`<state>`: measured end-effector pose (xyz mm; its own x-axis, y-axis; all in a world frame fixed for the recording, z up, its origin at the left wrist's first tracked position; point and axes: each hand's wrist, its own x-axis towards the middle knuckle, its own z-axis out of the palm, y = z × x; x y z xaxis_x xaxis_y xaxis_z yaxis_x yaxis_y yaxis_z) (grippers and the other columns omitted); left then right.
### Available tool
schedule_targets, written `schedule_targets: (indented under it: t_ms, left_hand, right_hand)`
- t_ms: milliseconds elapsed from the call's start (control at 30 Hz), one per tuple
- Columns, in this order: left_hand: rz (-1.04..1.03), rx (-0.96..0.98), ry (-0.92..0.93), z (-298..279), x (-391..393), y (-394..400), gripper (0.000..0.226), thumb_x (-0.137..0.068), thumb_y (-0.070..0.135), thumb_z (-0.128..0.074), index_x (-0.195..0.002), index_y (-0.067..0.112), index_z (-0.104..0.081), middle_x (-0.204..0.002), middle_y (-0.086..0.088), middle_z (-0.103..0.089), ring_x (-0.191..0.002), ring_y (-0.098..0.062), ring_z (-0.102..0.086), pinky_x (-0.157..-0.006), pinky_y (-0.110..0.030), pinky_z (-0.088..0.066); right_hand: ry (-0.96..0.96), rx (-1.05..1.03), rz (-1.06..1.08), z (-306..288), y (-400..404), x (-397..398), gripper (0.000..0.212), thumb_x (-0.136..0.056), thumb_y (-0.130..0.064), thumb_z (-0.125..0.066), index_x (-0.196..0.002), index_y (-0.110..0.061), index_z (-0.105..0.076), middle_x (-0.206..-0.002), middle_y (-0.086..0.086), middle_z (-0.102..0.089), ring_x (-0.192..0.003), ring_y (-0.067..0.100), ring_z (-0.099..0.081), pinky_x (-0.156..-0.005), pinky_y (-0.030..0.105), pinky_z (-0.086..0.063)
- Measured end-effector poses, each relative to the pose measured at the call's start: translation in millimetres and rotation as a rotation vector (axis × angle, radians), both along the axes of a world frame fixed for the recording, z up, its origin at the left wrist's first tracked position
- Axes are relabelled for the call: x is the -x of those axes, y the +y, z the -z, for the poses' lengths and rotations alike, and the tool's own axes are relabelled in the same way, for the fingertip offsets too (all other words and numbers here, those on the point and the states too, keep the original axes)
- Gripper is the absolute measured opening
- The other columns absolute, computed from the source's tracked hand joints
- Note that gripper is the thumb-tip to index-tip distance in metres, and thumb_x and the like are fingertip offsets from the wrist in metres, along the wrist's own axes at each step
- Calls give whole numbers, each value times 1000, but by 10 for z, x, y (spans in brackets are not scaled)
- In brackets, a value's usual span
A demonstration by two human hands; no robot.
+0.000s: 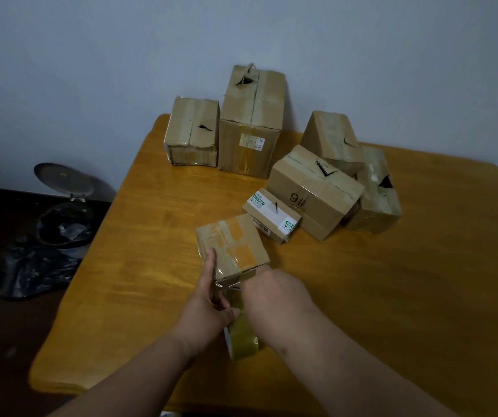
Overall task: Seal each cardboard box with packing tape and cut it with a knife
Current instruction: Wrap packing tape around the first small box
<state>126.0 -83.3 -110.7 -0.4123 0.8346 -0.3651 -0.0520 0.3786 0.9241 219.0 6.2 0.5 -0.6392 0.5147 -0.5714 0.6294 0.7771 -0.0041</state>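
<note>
On the table (362, 311), the near box (235, 245) sat in front of six other boxes (310, 191). The left hand (208, 299) lay along its side, thumb pinching tape beside the roll (241, 338). The right hand (274, 293) covered the box's near corner; its grip could not be told.

An orange-brown wooden table (151, 296) carries seven cardboard boxes (310, 191) near its far edge.

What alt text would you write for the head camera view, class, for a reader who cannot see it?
Two bare hands work at a small taped brown cardboard box on a yellow-orange wooden table: the left hand steadies it, the right hand is at its near edge above a roll of brownish packing tape. Six more cardboard boxes stand behind.
</note>
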Motion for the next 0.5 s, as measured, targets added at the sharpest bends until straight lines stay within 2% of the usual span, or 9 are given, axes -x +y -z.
schedule_targets:
  t_ms: [100, 200, 267, 433, 500]
  left_hand:
    - [7, -24, -2, -3, 13, 19, 122, -79, -12, -71, -137, 69, 0, -131, 7, -52, -88, -8, -62, -75, -23, -57]
    - [36, -8, 10, 17, 55, -1, 123, -79, -10, -72, -136, 72, 0, -105, 7, -58, -69, 0, -59, -67, -20, -55]
    - [43, 1, 6, 22, 72, -17, 124, -78, -10, -73, -140, 68, 1, -95, 5, -58, -60, 2, -56, -62, -15, -52]
    - [50, 25, 4, 9, 75, -17, 126, -76, -9, -74, -136, 74, -1, -94, 2, -60, -62, -1, -56, -63, -15, -51]
    - [64, 38, 13, -9, 83, -18, 127, -76, -9, -75, -131, 79, -1, -90, 0, -61, -66, -5, -57, -65, -19, -54]
  right_hand:
    - [-11, 5, 20, 47, 23, -19, 29, -97, -20, -46, -122, -10, -58, -120, 13, -47, -103, 27, -51, -83, 39, -50]
    - [-42, -46, 63, 89, 137, -95, 25, -94, -13, -50, -118, -11, -58, -115, 10, -47, -88, 22, -45, -81, 35, -49]
    - [-17, -63, 112, 102, 263, -196, 22, -94, -13, -51, -115, -14, -57, -106, 6, -43, -84, 19, -44, -77, 32, -47]
    - [45, -97, 227, 269, 542, -499, 16, -94, -13, -45, -99, -22, -59, -84, -3, -52, -67, 11, -49, -57, 24, -40]
    - [46, -17, 306, 444, 576, -596, 18, -95, -11, -42, -99, -21, -56, -88, -2, -54, -72, 14, -52, -58, 26, -41]
